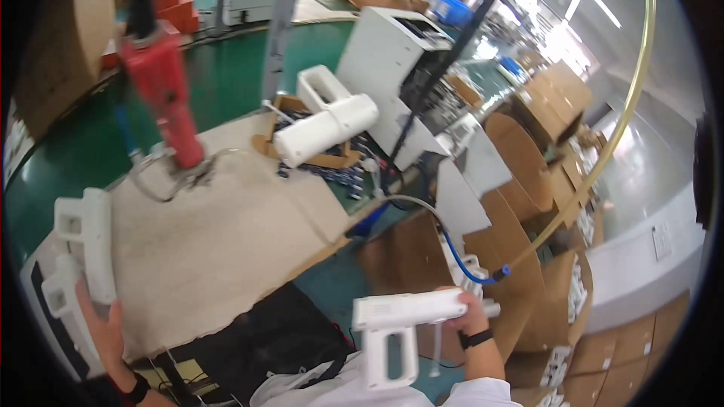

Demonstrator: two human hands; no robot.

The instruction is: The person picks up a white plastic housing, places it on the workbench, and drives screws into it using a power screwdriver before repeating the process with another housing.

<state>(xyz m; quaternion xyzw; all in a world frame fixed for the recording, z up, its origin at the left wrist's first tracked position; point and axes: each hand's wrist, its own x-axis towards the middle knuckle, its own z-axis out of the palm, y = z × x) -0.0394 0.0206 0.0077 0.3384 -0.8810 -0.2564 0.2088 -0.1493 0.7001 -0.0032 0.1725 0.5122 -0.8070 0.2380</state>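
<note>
My right hand (pixel 471 315) is closed around the barrel end of a white gun-shaped plastic housing (pixel 411 310) with a looped handle, held above my lap at the lower right. My left hand (pixel 102 332), fingers stretched and thumb apart, lies against a white looped-handle housing (pixel 64 298) at the table's left edge. A second white housing (pixel 96 234) stands just beyond my left fingertips. Over the table hangs a red power screwdriver (pixel 162 90), blurred. Farther back, another white looped-handle housing (pixel 328 128) lies across an open cardboard tray (pixel 264 147) with small dark parts.
The work surface is a beige sheet (pixel 219 256), with a black bag or cloth (pixel 264 339) below its front edge. A yellow air hose (pixel 630 98) with a blue end (pixel 500 274) droops on the right. Cardboard boxes (pixel 558 98) crowd the right side; a white machine (pixel 377 53) stands behind.
</note>
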